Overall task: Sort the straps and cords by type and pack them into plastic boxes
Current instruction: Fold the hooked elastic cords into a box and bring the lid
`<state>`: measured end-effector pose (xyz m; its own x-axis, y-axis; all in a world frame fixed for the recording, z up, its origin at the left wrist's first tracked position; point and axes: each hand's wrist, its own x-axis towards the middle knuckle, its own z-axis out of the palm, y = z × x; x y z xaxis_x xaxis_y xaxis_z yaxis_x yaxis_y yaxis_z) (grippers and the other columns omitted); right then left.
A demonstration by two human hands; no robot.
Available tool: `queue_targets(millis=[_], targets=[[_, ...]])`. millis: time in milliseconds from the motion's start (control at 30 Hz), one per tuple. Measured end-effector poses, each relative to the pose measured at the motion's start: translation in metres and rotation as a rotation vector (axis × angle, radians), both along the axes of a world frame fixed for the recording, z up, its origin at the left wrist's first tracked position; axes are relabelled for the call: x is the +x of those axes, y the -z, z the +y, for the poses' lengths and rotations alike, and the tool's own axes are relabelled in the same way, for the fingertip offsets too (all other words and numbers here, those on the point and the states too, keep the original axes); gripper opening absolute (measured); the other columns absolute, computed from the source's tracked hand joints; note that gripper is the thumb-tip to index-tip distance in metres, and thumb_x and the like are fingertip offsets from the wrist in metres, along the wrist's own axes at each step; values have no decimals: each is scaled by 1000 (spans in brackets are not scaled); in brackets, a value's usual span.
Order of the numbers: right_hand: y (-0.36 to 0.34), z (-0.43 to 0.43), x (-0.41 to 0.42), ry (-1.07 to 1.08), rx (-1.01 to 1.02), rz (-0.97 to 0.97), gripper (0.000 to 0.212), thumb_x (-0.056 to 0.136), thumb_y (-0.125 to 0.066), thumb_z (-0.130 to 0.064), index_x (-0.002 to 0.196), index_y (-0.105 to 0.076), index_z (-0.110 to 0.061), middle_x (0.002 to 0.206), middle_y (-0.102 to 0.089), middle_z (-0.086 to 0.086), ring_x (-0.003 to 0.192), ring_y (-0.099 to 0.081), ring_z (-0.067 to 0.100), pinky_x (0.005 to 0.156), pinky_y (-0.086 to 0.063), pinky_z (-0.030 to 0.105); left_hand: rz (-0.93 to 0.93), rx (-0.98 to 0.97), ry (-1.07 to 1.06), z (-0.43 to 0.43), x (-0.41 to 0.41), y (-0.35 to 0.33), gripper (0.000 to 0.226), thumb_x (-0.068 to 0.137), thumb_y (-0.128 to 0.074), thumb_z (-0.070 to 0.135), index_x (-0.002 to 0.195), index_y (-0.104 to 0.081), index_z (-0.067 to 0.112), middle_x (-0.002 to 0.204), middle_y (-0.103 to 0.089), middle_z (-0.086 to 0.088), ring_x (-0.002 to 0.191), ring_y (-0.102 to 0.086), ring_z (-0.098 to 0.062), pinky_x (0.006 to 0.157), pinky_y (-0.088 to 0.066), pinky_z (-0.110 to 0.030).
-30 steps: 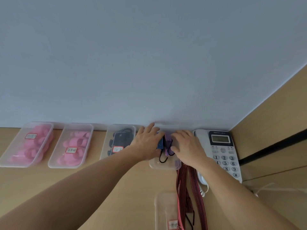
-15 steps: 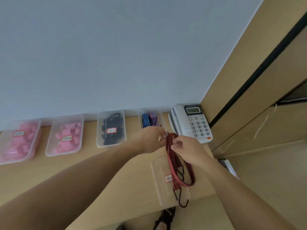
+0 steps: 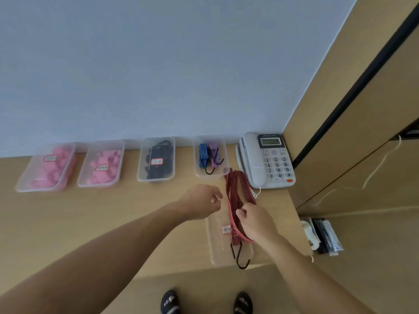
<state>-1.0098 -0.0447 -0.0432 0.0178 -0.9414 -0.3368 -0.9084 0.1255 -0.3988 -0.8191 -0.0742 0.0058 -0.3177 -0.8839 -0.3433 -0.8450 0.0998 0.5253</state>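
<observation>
A red-and-black striped bungee cord [image 3: 235, 189] with a dark hook lies folded on the desk, over a clear lid [image 3: 217, 243] with a label. My right hand [image 3: 256, 220] grips the cord near its middle. My left hand [image 3: 204, 201] hovers just left of it with fingers curled, holding nothing. Behind them an open clear box [image 3: 223, 172] holds a blue and a purple hooked cord [image 3: 208, 156].
Along the wall stand two lidded boxes of pink items [image 3: 48, 167] [image 3: 103, 165] and a box of black straps [image 3: 157, 160]. A white desk phone [image 3: 267, 159] sits at the right by the desk's edge. Wooden cabinet panels rise to the right.
Both hands have left the box of blue and purple cords and come back toward me. My right hand now holds the red cord. My left hand has come off the cord.
</observation>
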Motion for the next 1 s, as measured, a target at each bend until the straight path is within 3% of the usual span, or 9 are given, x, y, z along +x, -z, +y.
queue_targets(millis=[200, 333, 433, 533, 667, 800, 867, 933, 1000], targets=[[7, -10, -2, -67, 97, 89, 25, 84, -61, -46, 76, -57, -22, 75, -61, -5, 73, -60, 20, 59, -39, 26, -28, 35, -73, 18, -12, 2, 33, 92, -54, 27, 123, -65, 21, 116, -69, 6, 109, -61, -13, 96, -48, -30], [7, -10, 4, -29, 54, 147, 16, 79, -60, -27, 69, -49, -21, 70, -57, -6, 67, -57, 19, 52, -37, 25, -19, 52, -111, 23, -17, 3, 33, 92, -54, 26, 122, -66, 20, 113, -69, 7, 105, -62, -14, 95, -49, -30], [7, -4, 11, -18, 12, 120, 18, 80, -61, -23, 71, -46, -22, 75, -60, -5, 72, -60, 20, 56, -39, 26, -18, 56, -119, 25, -21, 1, 33, 92, -54, 27, 122, -65, 21, 113, -69, 7, 105, -62, -13, 94, -49, -29], [6, 1, 15, 12, 8, 67, 26, 77, -72, -34, 80, -50, -21, 75, -60, -6, 70, -57, 19, 58, -38, 26, -8, 52, -116, 25, -24, -2, 33, 92, -54, 28, 122, -65, 21, 113, -69, 7, 105, -62, -14, 94, -48, -30], [7, 6, 15, 28, -6, 79, 30, 80, -70, -31, 84, -43, -20, 87, -66, -3, 85, -67, 23, 62, -39, 28, -4, 36, -97, 22, -24, -8, 33, 92, -54, 29, 122, -65, 21, 115, -68, 7, 107, -61, -13, 94, -48, -30], [-1, 5, 12, 144, 133, -155, 26, 68, -71, -27, 81, -51, -16, 69, -60, -7, 66, -62, 17, 57, -43, 27, 14, 19, -73, 19, -26, -13, 32, 92, -53, 29, 120, -66, 21, 113, -69, 7, 107, -61, -13, 94, -48, -30], [-11, 4, 6, 182, 183, -335, 15, 61, -69, -25, 65, -58, -16, 54, -62, -4, 54, -64, 18, 50, -47, 29, 21, 10, -60, 18, -25, -16, 32, 92, -54, 30, 120, -67, 20, 113, -70, 6, 105, -63, -15, 92, -49, -29], [-23, 3, -2, 207, 170, -448, 19, 66, -66, -23, 53, -53, -19, 49, -56, -2, 49, -64, 23, 50, -47, 35, 20, -5, -48, 15, -24, -20, 32, 92, -55, 29, 121, -67, 20, 114, -69, 5, 104, -63, -15, 92, -49, -30], [-39, 1, -9, 202, 118, -520, 23, 69, -62, -27, 51, -50, -22, 47, -51, -4, 43, -53, 16, 48, -39, 31, 26, -28, -35, 13, -24, -25, 34, 92, -55, 28, 124, -64, 21, 117, -68, 5, 103, -62, -13, 92, -48, -28]])
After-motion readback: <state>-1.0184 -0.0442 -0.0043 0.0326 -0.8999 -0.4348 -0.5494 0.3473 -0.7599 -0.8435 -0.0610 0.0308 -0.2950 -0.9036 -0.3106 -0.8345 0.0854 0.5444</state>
